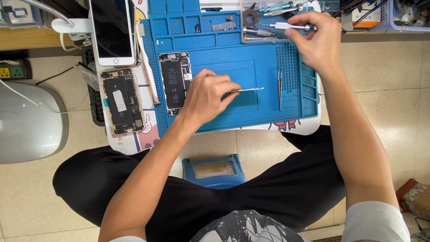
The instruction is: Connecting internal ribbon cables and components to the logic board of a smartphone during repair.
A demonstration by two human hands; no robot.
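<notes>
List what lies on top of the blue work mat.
On the blue work mat: an opened phone, a pair of tweezers, a thin metal strip held by the left hand, and small parts in the top compartments. Whatever lies beneath that hand is covered.

A matt blue rubbery work mat (268, 107) is lying under shiny thin metal tweezers (245, 90), a silvery metal screwdriver (286, 26) and a glossy black-glass white phone (112, 31).

A phone-repair workspace: opened smartphones (175, 83) lie on a blue repair mat (268, 116) with precision screwdrivers (268, 32) at its top edge.
</notes>
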